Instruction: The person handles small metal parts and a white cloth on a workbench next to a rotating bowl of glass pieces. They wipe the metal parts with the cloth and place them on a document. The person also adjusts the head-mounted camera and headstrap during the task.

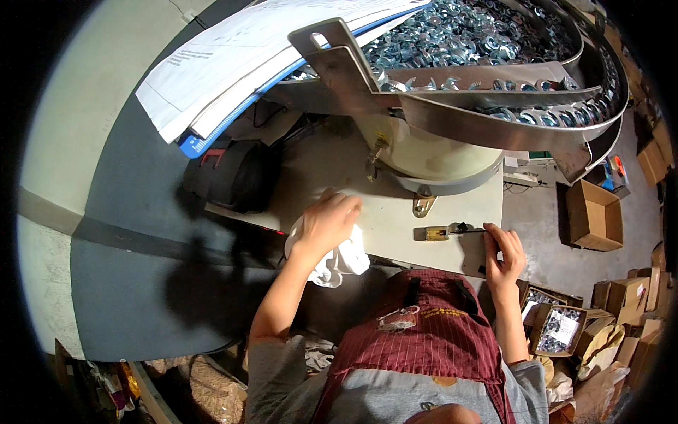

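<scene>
My left hand (pixel 332 220) is closed over a white cloth (pixel 347 256) at the front edge of the pale tabletop (pixel 395 244); part of the cloth hangs over the edge. By the table's right edge, my right hand (pixel 504 256) has bent fingers, their tips at the shaft end of a screwdriver (pixel 437 233) with a yellowish handle. The handle points left. A small black thing (pixel 462 227) sits beside the shaft. Behind them stands a round bowl feeder (pixel 445 152) with a metal spiral track, heaped with shiny metal parts (pixel 466 35).
Papers (pixel 233 63) on a blue clipboard overhang the table's left side, above a black rounded object (pixel 244 173). A metal bracket (pixel 424 205) juts from the feeder's base. An open cardboard box (pixel 595 215) is on the floor to the right, with boxes of metal parts (pixel 558 328) nearer.
</scene>
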### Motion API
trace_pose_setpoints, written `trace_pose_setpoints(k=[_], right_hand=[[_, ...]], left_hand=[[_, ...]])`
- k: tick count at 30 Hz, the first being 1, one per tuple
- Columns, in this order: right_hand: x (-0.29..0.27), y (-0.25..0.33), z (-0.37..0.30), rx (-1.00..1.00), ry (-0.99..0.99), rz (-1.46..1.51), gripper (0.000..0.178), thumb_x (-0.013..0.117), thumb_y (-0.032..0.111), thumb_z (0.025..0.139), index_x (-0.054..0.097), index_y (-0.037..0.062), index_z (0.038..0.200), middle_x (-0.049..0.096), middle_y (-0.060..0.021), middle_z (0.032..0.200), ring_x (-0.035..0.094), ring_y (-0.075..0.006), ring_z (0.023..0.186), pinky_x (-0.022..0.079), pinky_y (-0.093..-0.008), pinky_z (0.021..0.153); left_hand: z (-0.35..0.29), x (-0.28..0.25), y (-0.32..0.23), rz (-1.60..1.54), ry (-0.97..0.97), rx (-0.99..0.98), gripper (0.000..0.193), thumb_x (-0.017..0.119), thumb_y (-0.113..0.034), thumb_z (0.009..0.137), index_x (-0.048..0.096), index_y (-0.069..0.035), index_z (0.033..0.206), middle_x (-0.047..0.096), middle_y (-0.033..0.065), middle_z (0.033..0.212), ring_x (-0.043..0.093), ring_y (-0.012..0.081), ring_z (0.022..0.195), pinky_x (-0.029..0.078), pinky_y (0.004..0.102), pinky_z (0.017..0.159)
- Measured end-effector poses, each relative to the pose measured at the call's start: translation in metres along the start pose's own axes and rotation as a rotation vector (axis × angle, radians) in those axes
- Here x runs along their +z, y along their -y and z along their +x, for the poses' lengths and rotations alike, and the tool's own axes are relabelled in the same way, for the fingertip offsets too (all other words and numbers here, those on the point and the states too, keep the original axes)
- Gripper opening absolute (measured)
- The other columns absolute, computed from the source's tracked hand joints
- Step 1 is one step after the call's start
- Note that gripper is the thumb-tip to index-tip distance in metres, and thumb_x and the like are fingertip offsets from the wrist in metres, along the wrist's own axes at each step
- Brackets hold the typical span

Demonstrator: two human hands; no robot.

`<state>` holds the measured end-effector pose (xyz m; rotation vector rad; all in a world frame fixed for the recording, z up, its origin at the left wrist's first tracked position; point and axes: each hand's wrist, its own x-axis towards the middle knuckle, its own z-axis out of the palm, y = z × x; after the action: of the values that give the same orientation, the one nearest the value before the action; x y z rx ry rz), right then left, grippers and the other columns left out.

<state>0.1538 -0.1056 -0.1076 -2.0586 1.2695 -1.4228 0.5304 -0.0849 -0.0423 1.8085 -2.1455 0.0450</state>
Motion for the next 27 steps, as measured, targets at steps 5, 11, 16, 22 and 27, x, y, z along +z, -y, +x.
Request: trace_pose_setpoints(k=[5, 11, 16, 22, 27], right_hand=[[-0.001, 0.000, 0.000, -0.007, 0.002, 0.022, 0.028, 0.067, -0.011, 0.086, 0.073, -0.0005, 0.111, 0.074, -0.0143, 0.096, 0.066, -0.0319, 0.082, 0.052, -0.0377, 0.075], [-0.002, -0.001, 0.000, -0.023, 0.000, 0.001, 0.027, 0.068, -0.010, 0.086, 0.073, -0.0006, 0.111, 0.075, -0.0148, 0.098, 0.067, -0.0327, 0.083, 0.053, -0.0382, 0.076], [-0.003, 0.001, 0.001, -0.023, 0.018, 0.001, 0.027, 0.067, -0.010, 0.086, 0.073, -0.0011, 0.111, 0.075, -0.0150, 0.098, 0.068, -0.0333, 0.084, 0.053, -0.0385, 0.076], [-0.004, -0.001, 0.001, -0.014, 0.019, 0.013, 0.028, 0.066, -0.009, 0.085, 0.073, 0.0004, 0.111, 0.073, -0.0148, 0.096, 0.066, -0.0331, 0.082, 0.052, -0.0384, 0.074], [-0.004, 0.001, 0.002, -0.001, 0.017, 0.012, 0.031, 0.067, -0.010, 0.083, 0.073, 0.0020, 0.111, 0.073, -0.0135, 0.094, 0.065, -0.0308, 0.081, 0.052, -0.0374, 0.073]], left_hand=[[0.012, 0.010, 0.018, 0.012, 0.130, -0.166, 0.022, 0.071, -0.028, 0.094, 0.076, -0.020, 0.114, 0.077, 0.0062, 0.102, 0.073, 0.0304, 0.097, 0.057, 0.0404, 0.081], [0.008, 0.005, 0.014, -0.112, 0.052, -0.272, 0.025, 0.073, -0.031, 0.092, 0.077, -0.021, 0.115, 0.078, 0.0059, 0.103, 0.073, 0.0301, 0.099, 0.057, 0.0423, 0.085], [0.006, 0.006, 0.005, 0.002, -0.023, -0.169, 0.021, 0.074, -0.028, 0.091, 0.075, -0.016, 0.108, 0.077, 0.0051, 0.103, 0.072, 0.0321, 0.100, 0.056, 0.0437, 0.088], [0.006, -0.002, -0.018, -0.045, -0.024, -0.052, 0.014, 0.076, -0.021, 0.089, 0.076, -0.012, 0.099, 0.076, 0.0069, 0.099, 0.069, 0.0310, 0.098, 0.055, 0.0425, 0.084], [0.003, -0.011, -0.096, -0.298, -0.045, 0.104, 0.009, 0.079, -0.012, 0.085, 0.077, -0.007, 0.092, 0.075, 0.0061, 0.090, 0.066, 0.0271, 0.089, 0.055, 0.0381, 0.081]])
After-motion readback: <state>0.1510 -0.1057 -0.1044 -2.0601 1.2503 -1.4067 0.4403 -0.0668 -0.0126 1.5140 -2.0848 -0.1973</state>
